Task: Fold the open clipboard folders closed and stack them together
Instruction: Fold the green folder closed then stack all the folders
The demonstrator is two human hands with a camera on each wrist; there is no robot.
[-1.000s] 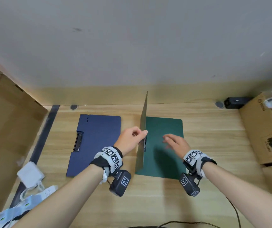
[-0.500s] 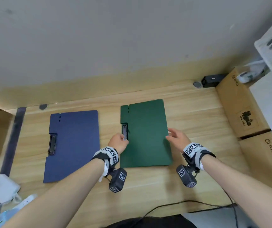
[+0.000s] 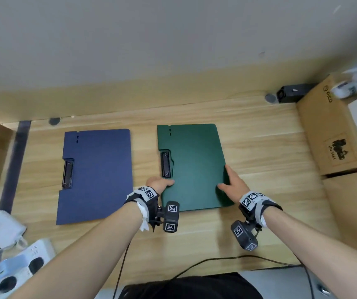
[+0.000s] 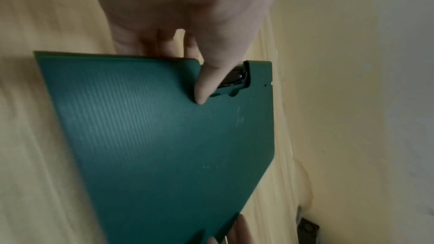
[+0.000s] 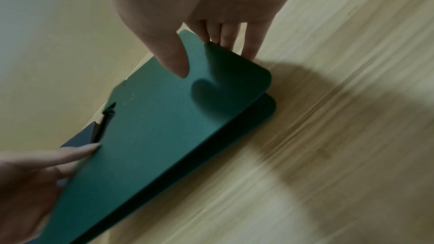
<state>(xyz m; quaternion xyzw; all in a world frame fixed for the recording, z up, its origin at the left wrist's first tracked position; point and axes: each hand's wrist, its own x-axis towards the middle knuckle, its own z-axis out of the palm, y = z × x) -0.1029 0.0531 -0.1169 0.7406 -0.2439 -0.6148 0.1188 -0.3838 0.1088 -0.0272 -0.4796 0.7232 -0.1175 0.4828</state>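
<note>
Green clipboard folder (image 3: pixel 194 167) folded closed, lying near centre of the wooden worktop (image 3: pixel 259 152), black clip (image 3: pixel 165 164) showing in the cutout on its 9 o'clock edge. The right wrist view shows the cover's corner standing slightly off the lower board on the 3 o'clock side. Left hand (image 3: pixel 158 184) at the folder's 9 o'clock edge just below the clip: thumb on top of the cover, the other fingers (image 4: pixel 162 44) going under the edge, so it pinches the folder. Right hand (image 3: pixel 234 184) at the 3 o'clock edge toward the near corner: thumb on the cover, fingers (image 5: pixel 231 36) curled round the edge, also holding the green folder. Blue clipboard folder (image 3: pixel 96 173) at 9 o'clock of the green one, closed and flat on the worktop, apart from it with a strip of bare wood between them, clip on its own 9 o'clock edge; neither hand touches it. Outward: brown cardboard boxes (image 3: pixel 332 130) at 3 o'clock, along the worktop's side. Small black device (image 3: pixel 291 93) at about 1 o'clock against the back wall. White power strip (image 3: pixel 20 264) and a white adapter (image 3: pixel 2 229) at 8 o'clock near the worktop edge. Black cable (image 3: pixel 216 261) runs across the near edge at 6 o'clock. Wrist views are motion-blurred at the margins.
</note>
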